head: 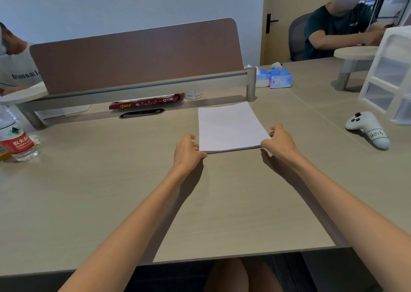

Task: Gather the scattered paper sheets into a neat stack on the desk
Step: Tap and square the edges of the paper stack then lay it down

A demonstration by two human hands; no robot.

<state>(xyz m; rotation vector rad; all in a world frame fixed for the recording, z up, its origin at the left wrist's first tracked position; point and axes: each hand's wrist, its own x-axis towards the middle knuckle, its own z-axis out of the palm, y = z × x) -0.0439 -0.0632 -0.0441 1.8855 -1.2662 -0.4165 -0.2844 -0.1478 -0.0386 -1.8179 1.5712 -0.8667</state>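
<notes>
ITEM: paper stack (pixel 231 127), flat on surface (pixel 111 191), edges squared | left hand (pixel 189 149): curled, pinching near-left corner | right hand (pixel 280 140): curled, pinching near-right corner | PROGRESS: gathering apparently complete, no loose sheets visible; final squaring and release remain

To my left stands a water bottle (pixel 16 140) with a red label. In front of me is a brown panel (pixel 138 54), and a red pack (pixel 144 104) lies under its rail. Blue tissue packs (pixel 279 78) sit by its right end. On my right lies a white controller (pixel 367 128), near a white drawer box (pixel 391 74).
</notes>
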